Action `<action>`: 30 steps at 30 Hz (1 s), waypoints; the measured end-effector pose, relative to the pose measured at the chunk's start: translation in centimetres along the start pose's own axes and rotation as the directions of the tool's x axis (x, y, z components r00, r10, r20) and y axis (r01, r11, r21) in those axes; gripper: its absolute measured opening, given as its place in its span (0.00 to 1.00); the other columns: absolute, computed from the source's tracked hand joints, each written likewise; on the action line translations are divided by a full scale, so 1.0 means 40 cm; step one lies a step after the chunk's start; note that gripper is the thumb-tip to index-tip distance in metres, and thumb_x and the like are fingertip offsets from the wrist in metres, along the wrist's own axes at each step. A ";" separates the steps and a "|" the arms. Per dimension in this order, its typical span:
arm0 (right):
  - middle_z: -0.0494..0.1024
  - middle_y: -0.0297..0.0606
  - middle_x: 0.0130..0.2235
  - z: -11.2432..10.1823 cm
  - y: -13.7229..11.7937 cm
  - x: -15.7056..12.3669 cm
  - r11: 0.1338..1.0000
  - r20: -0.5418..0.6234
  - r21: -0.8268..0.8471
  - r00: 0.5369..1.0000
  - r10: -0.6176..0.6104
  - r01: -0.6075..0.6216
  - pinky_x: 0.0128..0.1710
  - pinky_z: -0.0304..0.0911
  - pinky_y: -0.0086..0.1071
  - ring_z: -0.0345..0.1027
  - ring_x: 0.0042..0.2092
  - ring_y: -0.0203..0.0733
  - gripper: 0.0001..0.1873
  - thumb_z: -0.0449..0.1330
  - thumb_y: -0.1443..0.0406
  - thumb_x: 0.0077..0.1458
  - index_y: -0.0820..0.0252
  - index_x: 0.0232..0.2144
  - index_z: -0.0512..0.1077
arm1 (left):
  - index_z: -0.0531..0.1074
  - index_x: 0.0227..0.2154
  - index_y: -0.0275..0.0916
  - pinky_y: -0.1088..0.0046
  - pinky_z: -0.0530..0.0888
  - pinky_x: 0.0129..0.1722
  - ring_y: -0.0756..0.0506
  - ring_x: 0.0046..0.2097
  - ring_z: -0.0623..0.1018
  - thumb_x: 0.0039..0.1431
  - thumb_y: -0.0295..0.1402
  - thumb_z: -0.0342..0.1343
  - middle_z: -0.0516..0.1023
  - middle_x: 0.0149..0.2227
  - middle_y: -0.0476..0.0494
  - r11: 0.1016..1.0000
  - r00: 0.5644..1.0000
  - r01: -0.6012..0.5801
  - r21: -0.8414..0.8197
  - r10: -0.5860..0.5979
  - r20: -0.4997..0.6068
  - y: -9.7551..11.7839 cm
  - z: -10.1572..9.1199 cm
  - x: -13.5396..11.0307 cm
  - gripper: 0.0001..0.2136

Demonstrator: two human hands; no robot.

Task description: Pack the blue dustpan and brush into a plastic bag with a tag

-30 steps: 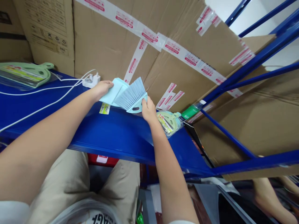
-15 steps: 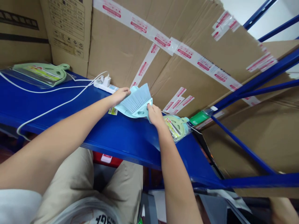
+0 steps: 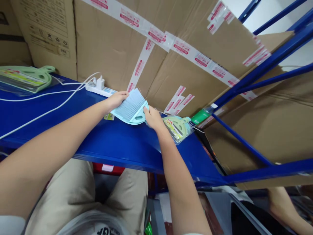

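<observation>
- Hands both closed, neither spread: left hand (image 3: 117, 99) pinches the far-left edge of the pale blue dustpan (image 3: 119, 116), thumb near the bristle tips; right hand (image 3: 153, 117) is curled round the handle end of the matching brush (image 3: 132, 106). Cannot tell whether its hidden fingers also catch the pan's handle.
- Location: brush lies over the dustpan, between the hands, above the blue shelf (image 3: 102, 138) and before the taped cardboard box (image 3: 110, 52). Contact with the shelf — cannot tell.
- Risk, slipping: if the right grip loosens, the brush could slide off the pan; the two look merely stacked from this side.
- Risk, bristles: left fingers sit close to the tips, so a tighter squeeze might bend them.
- Risk, knocks: a swing left could bump the power strip (image 3: 100, 88); one to the right, the bagged green set (image 3: 176, 126) just beside the right wrist.
- Pointing: bristles fan up and left toward the left hand, handle end toward the right.
- Long axis of the pair: hand to hand — slanting down to the right, roughly along the shelf.
</observation>
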State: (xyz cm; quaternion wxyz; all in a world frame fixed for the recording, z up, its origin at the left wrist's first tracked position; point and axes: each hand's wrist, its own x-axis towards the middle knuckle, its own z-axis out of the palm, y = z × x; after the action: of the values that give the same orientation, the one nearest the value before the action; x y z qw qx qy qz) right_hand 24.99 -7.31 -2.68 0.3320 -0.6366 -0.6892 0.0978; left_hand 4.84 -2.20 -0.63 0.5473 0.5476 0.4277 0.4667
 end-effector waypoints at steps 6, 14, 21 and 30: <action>0.82 0.45 0.40 0.008 -0.022 -0.005 0.997 0.012 -0.029 0.997 0.077 -0.077 0.49 0.71 0.44 0.77 0.45 0.55 0.11 0.55 0.56 0.68 0.53 0.35 0.71 | 0.78 0.24 0.41 0.64 0.78 0.43 0.42 0.35 0.84 0.62 0.28 0.56 0.81 0.25 0.45 0.992 0.994 0.103 -0.072 -0.104 -0.015 0.009 -0.004 -0.002 0.12; 0.81 0.36 0.36 0.013 -0.033 0.009 0.978 0.009 0.090 0.982 0.190 -0.190 0.47 0.70 0.37 0.75 0.41 0.44 0.04 0.62 0.62 0.59 0.56 0.35 0.74 | 0.83 0.32 0.42 0.60 0.81 0.43 0.37 0.40 0.87 0.55 0.29 0.64 0.86 0.30 0.39 0.987 0.976 0.159 0.009 -0.158 0.152 0.010 -0.014 -0.019 0.03; 0.73 0.32 0.22 -0.038 -0.027 0.010 0.793 0.297 0.433 0.898 0.324 -0.429 0.25 0.64 0.28 0.68 0.24 0.36 0.16 0.61 0.59 0.65 0.58 0.26 0.71 | 0.82 0.30 0.41 0.62 0.81 0.47 0.39 0.40 0.86 0.53 0.23 0.64 0.86 0.29 0.43 0.998 0.998 0.061 0.004 -0.061 -0.025 0.017 -0.028 -0.010 0.07; 0.70 0.27 0.21 -0.040 0.004 0.015 0.712 0.367 0.601 0.917 0.158 -0.363 0.17 0.57 0.24 0.62 0.19 0.30 0.25 0.72 0.50 0.57 0.55 0.24 0.64 | 0.80 0.25 0.40 0.60 0.80 0.47 0.37 0.41 0.86 0.50 0.21 0.65 0.84 0.28 0.41 0.993 0.991 0.025 -0.115 -0.040 -0.128 0.022 -0.033 -0.008 0.07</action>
State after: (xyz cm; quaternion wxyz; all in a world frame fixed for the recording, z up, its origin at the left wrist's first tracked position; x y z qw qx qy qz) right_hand 26.08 -7.20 -1.35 0.4126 -0.5486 -0.5529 0.4723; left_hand 3.46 -2.27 0.19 0.5560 0.4769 0.4442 0.5158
